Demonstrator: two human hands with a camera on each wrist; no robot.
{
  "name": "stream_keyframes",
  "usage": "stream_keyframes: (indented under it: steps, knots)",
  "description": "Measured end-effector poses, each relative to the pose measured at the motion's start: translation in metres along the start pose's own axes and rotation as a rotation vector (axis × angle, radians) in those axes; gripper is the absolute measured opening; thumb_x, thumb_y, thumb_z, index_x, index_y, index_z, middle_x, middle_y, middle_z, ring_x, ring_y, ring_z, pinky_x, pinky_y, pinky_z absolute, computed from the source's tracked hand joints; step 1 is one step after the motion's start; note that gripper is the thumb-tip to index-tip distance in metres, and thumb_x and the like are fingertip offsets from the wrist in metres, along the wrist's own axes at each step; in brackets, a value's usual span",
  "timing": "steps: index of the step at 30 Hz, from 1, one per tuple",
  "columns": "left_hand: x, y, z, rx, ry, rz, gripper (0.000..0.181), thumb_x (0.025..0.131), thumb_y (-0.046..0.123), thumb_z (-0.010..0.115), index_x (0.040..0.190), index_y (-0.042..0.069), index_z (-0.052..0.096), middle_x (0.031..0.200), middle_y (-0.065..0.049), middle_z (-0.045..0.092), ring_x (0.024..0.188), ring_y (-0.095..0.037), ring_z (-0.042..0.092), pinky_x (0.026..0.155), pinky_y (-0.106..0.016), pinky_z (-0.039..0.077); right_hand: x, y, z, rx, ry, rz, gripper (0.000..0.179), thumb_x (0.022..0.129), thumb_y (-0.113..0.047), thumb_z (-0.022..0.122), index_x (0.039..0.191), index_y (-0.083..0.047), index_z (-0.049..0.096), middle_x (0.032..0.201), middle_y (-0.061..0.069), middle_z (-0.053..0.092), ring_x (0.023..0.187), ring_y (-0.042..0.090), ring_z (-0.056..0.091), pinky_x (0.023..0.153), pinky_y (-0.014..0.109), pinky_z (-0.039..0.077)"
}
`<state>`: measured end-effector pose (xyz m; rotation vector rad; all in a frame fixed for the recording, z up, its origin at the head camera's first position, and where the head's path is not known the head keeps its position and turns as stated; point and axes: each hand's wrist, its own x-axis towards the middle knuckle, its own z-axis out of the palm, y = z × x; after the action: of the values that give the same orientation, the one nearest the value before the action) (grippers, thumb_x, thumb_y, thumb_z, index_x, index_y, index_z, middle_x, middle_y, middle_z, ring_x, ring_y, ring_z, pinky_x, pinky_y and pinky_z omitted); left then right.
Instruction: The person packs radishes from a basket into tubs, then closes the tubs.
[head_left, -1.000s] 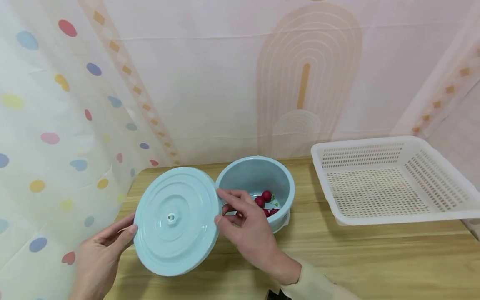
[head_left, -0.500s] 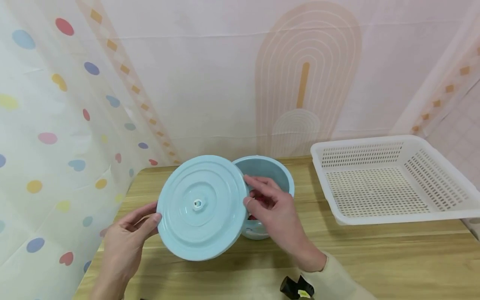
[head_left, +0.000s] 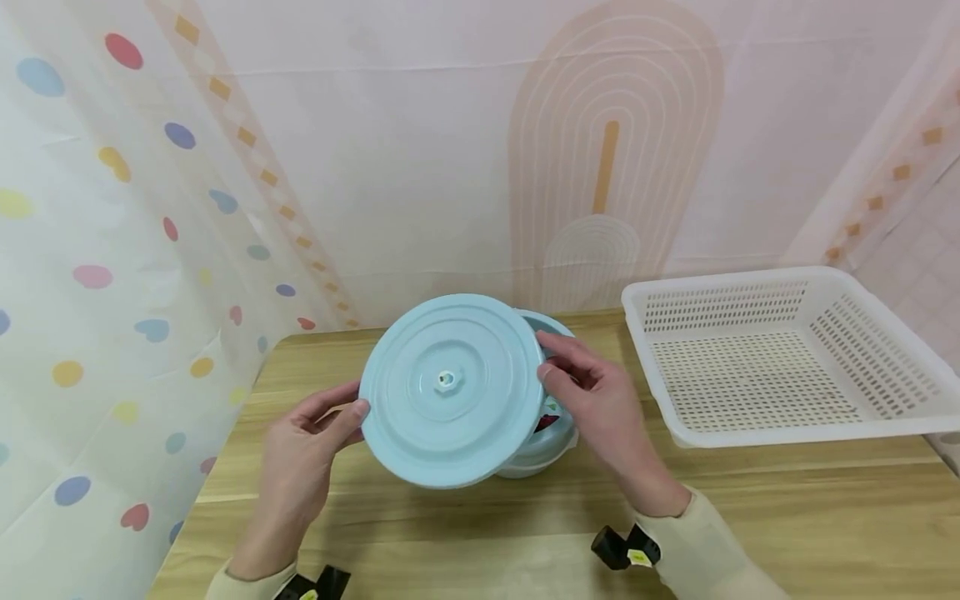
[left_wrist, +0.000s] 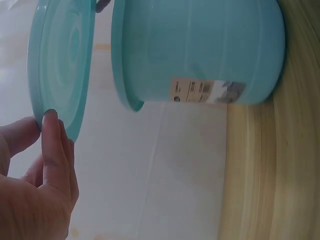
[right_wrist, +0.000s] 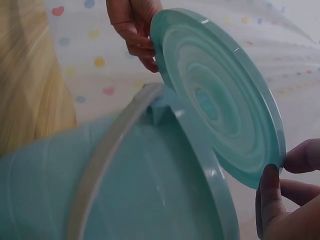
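Note:
A round light-blue lid with a small white knob is held tilted between both hands. My left hand pinches its left edge between thumb and fingers; my right hand pinches the opposite edge. Behind and below it stands a light-blue bucket, largely hidden by the lid in the head view. A gap shows between the bucket's rim and the lid in the left wrist view. Dark red round pieces with a bit of green show inside. A pale carrying handle crosses the bucket's side.
To the right, a white perforated plastic basket sits on the wooden table. A patterned curtain hangs behind the table and along its left side. The bucket bears a printed label.
Both hands have carried the lid rightward and up, from the bucket's left to over its opening. It now covers most of the bucket and its red contents in the head view.

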<state>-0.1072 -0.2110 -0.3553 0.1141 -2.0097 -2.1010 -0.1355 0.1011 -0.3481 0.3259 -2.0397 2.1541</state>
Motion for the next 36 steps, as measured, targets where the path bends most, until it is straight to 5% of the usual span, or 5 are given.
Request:
stream_keyframes:
  steps: [16,26,36]
  knots:
    - [0.013,-0.012,0.039,0.095,-0.010,-0.062,0.033,0.093,0.005,0.076,0.123,-0.006,0.071,0.108,-0.009,0.071,0.081,-0.016,0.073,0.079,-0.033,0.062,0.012,0.017,-0.026,-0.040,0.120,0.142,0.036,0.098,-0.004,0.067,0.133,-0.002,0.070,0.134,0.012,0.068,0.112,0.010,0.066,0.093,0.018,0.053]
    - [0.014,-0.017,0.050,0.140,-0.039,-0.062,0.030,0.093,0.005,0.075,0.122,-0.003,0.072,0.110,-0.015,0.067,0.077,-0.015,0.071,0.078,-0.033,0.063,0.015,0.023,-0.036,-0.062,0.127,0.149,0.036,0.099,-0.004,0.064,0.135,-0.001,0.068,0.133,0.013,0.069,0.107,0.010,0.065,0.092,0.018,0.052]
    - [0.019,-0.024,0.054,0.150,-0.045,-0.077,0.032,0.093,0.006,0.076,0.123,-0.002,0.072,0.114,-0.016,0.067,0.078,-0.015,0.071,0.078,-0.033,0.063,0.019,0.032,-0.040,-0.022,0.104,0.171,0.037,0.101,-0.005,0.062,0.137,0.001,0.065,0.138,0.013,0.066,0.127,0.014,0.061,0.101,0.019,0.049]
